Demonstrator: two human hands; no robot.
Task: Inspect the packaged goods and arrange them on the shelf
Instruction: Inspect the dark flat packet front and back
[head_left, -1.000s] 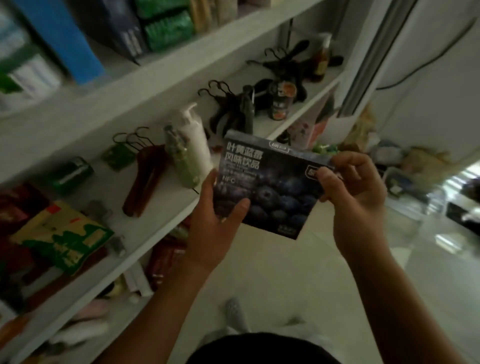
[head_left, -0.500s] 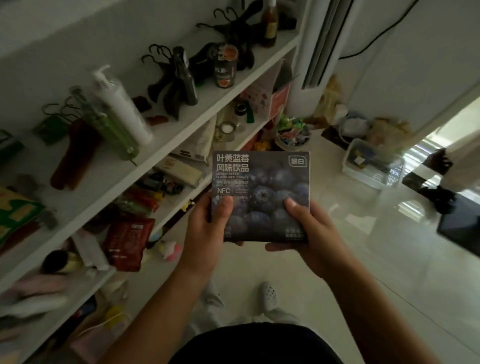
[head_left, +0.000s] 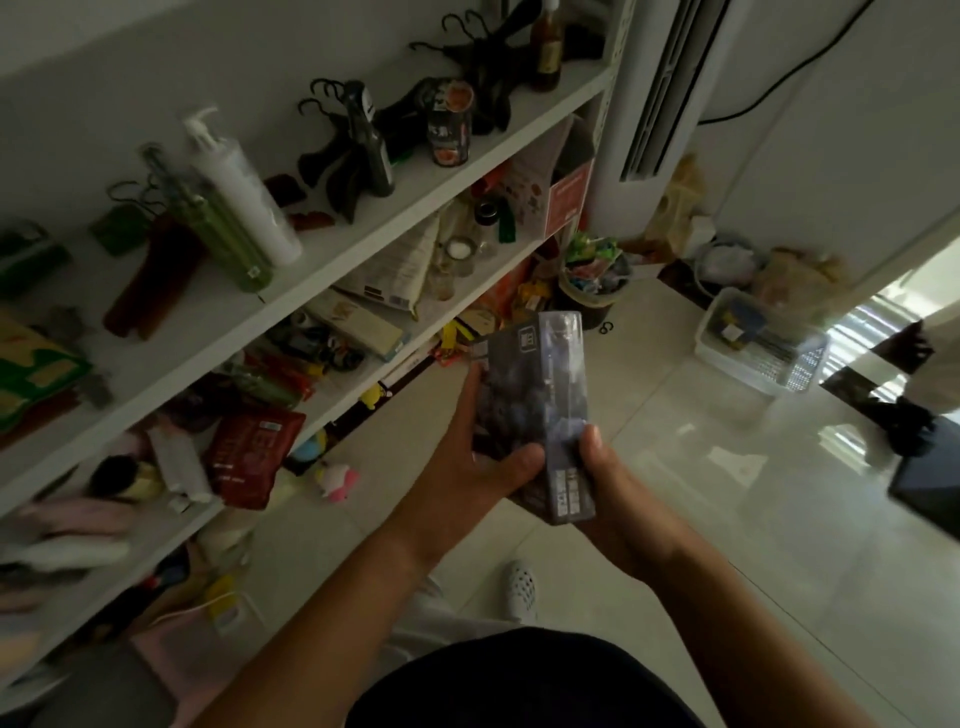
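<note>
A person's left hand (head_left: 467, 467) and right hand (head_left: 618, 493) clasp a blueberry drink box (head_left: 524, 395) at waist height beside the shelf (head_left: 363, 244), thumbs pressed on its front and narrow side. Turning it slowly, both thumbs firm, would likely expose every face for checking.

Both bare forearms reach forward from the bottom of the view and converge at mid-frame. The left hand (head_left: 470, 452) is turned palm inward, its thumb (head_left: 519, 460) laid across the near face of a box (head_left: 524, 395) while its fingers wrap behind, out of sight. The right hand (head_left: 610, 493) cups the box's lower right corner from beneath, thumb (head_left: 589, 441) pressed up along the narrow side. The two hands sit close together, with the wrists slightly bent.
</note>
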